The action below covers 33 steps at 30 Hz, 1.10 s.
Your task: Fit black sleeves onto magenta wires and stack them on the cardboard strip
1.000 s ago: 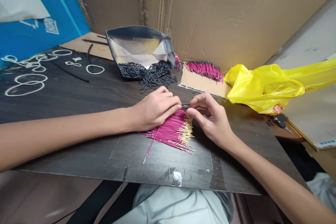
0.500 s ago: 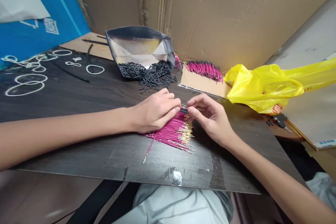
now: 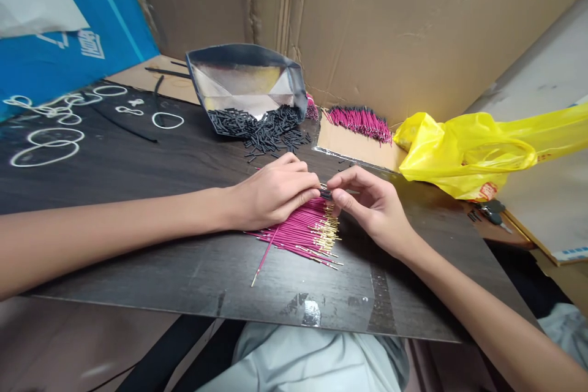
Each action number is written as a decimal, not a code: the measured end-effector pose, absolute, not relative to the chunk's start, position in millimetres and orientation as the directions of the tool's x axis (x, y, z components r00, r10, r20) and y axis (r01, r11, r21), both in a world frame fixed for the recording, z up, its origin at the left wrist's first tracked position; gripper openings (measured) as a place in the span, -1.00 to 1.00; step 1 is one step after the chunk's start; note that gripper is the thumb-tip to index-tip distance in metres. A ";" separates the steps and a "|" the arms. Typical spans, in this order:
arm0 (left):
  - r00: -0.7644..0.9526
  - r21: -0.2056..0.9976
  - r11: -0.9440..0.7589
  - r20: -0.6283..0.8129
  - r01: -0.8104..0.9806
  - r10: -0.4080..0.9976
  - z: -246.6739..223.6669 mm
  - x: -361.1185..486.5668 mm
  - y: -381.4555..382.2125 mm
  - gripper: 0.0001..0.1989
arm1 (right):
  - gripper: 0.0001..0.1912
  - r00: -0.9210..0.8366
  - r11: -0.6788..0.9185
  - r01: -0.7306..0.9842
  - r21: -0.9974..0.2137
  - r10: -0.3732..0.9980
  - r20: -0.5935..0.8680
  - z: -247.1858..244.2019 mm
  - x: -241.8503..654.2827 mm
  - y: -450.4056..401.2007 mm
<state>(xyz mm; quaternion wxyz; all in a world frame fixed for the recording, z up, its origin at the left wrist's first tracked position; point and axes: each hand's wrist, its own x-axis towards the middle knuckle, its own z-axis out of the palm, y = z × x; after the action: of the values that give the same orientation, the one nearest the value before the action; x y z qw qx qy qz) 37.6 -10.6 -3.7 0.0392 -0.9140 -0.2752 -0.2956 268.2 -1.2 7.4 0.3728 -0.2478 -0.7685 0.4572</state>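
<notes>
Magenta wires (image 3: 298,223) with gold-coloured metal ends lie in a loose row on the dark table, one of them askew towards the front. Over their upper part rests my left hand (image 3: 280,193), closed, its thumb and fingers pinching wires whose ends poke out to the right. My right hand (image 3: 367,199) meets it there, thumb and forefinger closed at a short black tube piece (image 3: 325,194) by the wire ends. The fingertips partly hide this spot. Behind the hands, many more black tube pieces (image 3: 261,128) spill from an open bag (image 3: 245,76).
Finished-looking magenta wires with black ends (image 3: 361,122) lie on a cardboard piece (image 3: 344,146) at the back. A yellow plastic bag (image 3: 459,150) and keys (image 3: 493,214) are on the right. White rubber bands (image 3: 168,120) lie at left. Cardboard (image 3: 376,30) walls the back.
Both hands keep their pinch at the wire ends. My left fingertips have shifted very slightly right; the rest of the table looks the same.
</notes>
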 end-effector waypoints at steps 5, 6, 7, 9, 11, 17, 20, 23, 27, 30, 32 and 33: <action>0.670 0.095 -0.834 0.549 0.544 0.500 -3.4 38.3 -11.3 -0.73 | -0.87 -0.613 0.433 0.011 -0.901 0.716 0.336 7.6 268.2 -0.7; 0.668 0.095 -0.832 0.549 0.547 0.502 -3.4 38.3 -11.4 -0.72 | -0.86 -0.615 0.426 0.008 -0.905 0.715 0.332 7.6 268.1 -0.7; 0.668 0.095 -0.830 0.547 0.550 0.505 -3.4 38.3 -11.4 -0.72 | -0.86 -0.616 0.421 0.005 -0.907 0.716 0.329 7.6 268.0 -0.7; 0.668 0.101 -0.827 0.541 0.553 0.512 -3.3 38.1 -11.4 -0.72 | -0.87 -0.611 0.427 0.015 -0.904 0.720 0.329 7.4 267.6 -0.7; 0.674 0.102 -0.831 0.535 0.547 0.510 -3.4 37.8 -11.0 -0.73 | -0.88 -0.603 0.437 0.032 -0.899 0.726 0.331 7.3 267.2 -0.6; 0.716 0.033 -0.857 0.535 0.514 0.449 -2.7 38.7 -12.2 -0.74 | -0.89 -0.598 0.383 0.021 -0.923 0.745 0.295 7.9 267.3 -1.1; 0.672 0.139 -0.867 0.579 0.478 0.463 5.6 40.7 -19.0 -0.76 | -0.87 -0.599 0.319 -0.047 -0.947 0.749 0.282 9.4 267.2 -2.8; 0.454 0.494 -0.747 0.595 0.444 0.663 22.1 43.8 -28.9 -0.75 | -0.85 -0.597 0.274 -0.092 -0.957 0.754 0.273 11.5 264.4 -5.7; 0.367 0.815 -0.514 0.407 0.268 0.836 38.2 48.8 -37.4 -0.69 | -0.81 -0.631 0.272 -0.055 -0.961 0.736 0.245 12.5 256.3 -10.8; 0.395 0.917 -0.375 0.298 0.134 0.869 35.9 51.8 -38.0 -0.67 | -0.80 -0.621 0.260 -0.042 -0.965 0.749 0.230 11.0 250.3 -14.3; 0.374 0.938 -0.336 0.282 0.086 0.884 30.7 53.0 -37.4 -0.68 | -0.77 -0.606 0.247 -0.033 -0.968 0.766 0.216 9.4 247.4 -15.3; 0.353 0.941 -0.329 0.283 0.076 0.892 28.1 53.5 -37.2 -0.68 | -0.75 -0.600 0.232 -0.032 -0.972 0.773 0.204 8.5 246.4 -15.1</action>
<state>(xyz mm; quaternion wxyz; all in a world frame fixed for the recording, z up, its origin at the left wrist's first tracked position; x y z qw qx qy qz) 53.5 -37.2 28.1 -0.4584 -0.6828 -0.3543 -0.4452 246.4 -15.1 8.5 0.3596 -0.2657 -0.6977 0.5597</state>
